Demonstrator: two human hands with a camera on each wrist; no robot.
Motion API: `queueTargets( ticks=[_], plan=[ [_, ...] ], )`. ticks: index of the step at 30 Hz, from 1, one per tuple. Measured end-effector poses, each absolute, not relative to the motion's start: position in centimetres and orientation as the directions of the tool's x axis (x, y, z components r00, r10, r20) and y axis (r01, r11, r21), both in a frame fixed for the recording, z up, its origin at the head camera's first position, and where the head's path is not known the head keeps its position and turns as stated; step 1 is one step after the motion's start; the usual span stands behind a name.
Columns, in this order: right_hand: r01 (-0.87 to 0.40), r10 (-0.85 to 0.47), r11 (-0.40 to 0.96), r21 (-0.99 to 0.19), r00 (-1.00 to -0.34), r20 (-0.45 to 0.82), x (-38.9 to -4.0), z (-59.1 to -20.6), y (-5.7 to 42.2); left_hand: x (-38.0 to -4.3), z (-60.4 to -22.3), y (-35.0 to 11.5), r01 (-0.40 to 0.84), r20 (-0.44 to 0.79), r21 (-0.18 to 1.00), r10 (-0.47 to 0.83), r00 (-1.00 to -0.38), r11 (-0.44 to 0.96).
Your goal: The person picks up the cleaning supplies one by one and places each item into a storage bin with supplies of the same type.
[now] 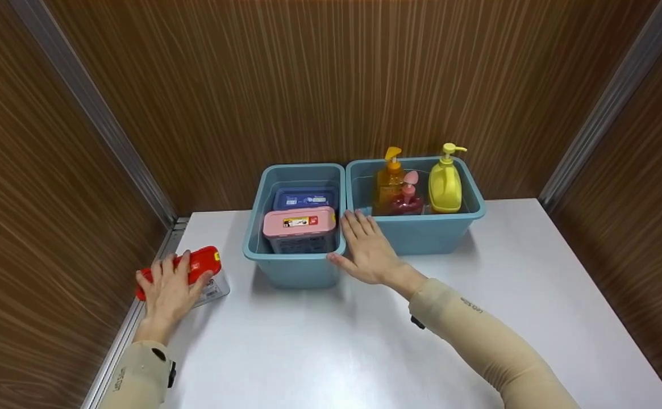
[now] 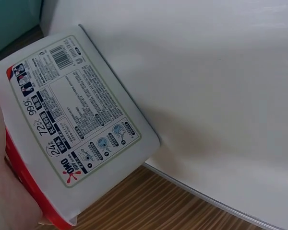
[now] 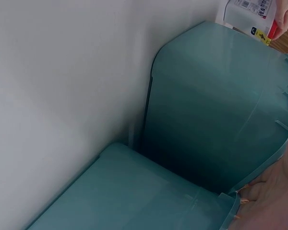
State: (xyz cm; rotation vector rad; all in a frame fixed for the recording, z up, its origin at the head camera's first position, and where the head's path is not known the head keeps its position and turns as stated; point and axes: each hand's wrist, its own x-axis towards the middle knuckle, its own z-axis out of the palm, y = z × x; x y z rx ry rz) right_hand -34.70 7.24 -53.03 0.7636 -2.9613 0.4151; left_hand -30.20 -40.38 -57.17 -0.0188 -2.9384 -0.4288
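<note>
My left hand (image 1: 170, 289) grips a white plastic box with a red lid (image 1: 203, 262) from above, fingers spread across the lid and thumb along its near side. The box is at the table's left edge; in the left wrist view its printed label (image 2: 77, 100) shows a barcode. My right hand (image 1: 369, 255) rests with straight fingers where the rims of two blue-green bins meet. The left bin (image 1: 296, 272) holds a pink-lidded box (image 1: 299, 222) in front of a blue-lidded box (image 1: 306, 199).
The right bin (image 1: 421, 236) holds an orange pump bottle (image 1: 388, 184), a red pump bottle with a pink top (image 1: 407, 201) and a yellow pump bottle (image 1: 445, 187). The white table (image 1: 308, 352) is bounded by wood-grain panels (image 1: 331, 79) at the back and both sides.
</note>
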Motion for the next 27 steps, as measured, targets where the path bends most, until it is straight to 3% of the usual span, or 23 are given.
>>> queueTargets(
  ticks=[14,27],
  plan=[
    [-0.479,-0.464,0.844,-0.241,-0.878,0.118,-34.7,-53.1,7.2,-31.1,-56.9,-40.6,0.011,0.140,0.271,-0.028,-0.990,0.962],
    [-0.476,-0.461,0.842,-0.252,-0.879,0.121,-34.8,-53.0,7.3,-31.5,-57.6,-40.8,0.018,0.206,0.261,-0.037,-0.978,0.965]
  ],
)
